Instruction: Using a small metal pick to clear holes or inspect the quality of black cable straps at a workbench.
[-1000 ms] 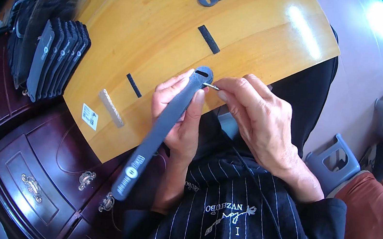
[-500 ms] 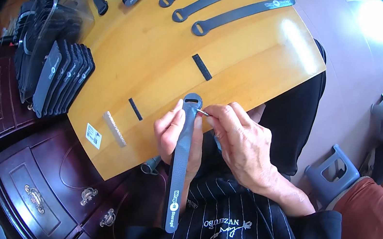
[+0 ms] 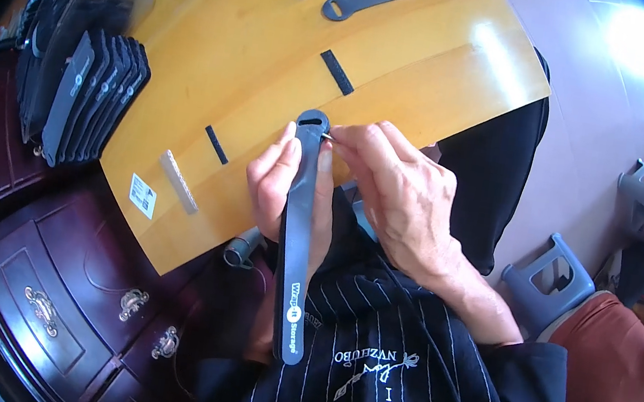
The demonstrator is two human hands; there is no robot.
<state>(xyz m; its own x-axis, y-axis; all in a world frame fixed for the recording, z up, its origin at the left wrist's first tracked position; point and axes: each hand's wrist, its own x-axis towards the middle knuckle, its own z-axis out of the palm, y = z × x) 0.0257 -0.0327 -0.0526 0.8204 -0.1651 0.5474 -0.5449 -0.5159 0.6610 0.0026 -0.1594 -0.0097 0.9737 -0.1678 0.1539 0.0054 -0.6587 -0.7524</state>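
Note:
A long dark grey strap (image 3: pixel 298 231) with a rounded, slotted end and white printing hangs lengthwise in front of me. Closed around its upper part is my left hand (image 3: pixel 269 181), thumb and fingers on either side. My right hand (image 3: pixel 409 197) pinches a thin metal-tipped tool (image 3: pixel 327 137), whose point touches the strap's edge just below the slot. Most of that tool is hidden by the fingers, so its kind is unclear. Beyond the hands, a short black strip (image 3: pixel 337 72) and a narrower black strip (image 3: pixel 216 144) lie on the wooden table (image 3: pixel 406 73).
Similar straps (image 3: pixel 367 0) lie at the table's far side. Bundled dark straps (image 3: pixel 97 100) stand at the left edge. A pale ridged strip (image 3: pixel 179 180) and a white label (image 3: pixel 142 195) lie nearer. Dark drawers (image 3: pixel 56 279) are at left, a grey stool (image 3: pixel 550 278) at right.
The whole view has shifted, so table and hands sit higher in the picture. The strap stays in my left hand; the tool's tip remains at its edge near the slot.

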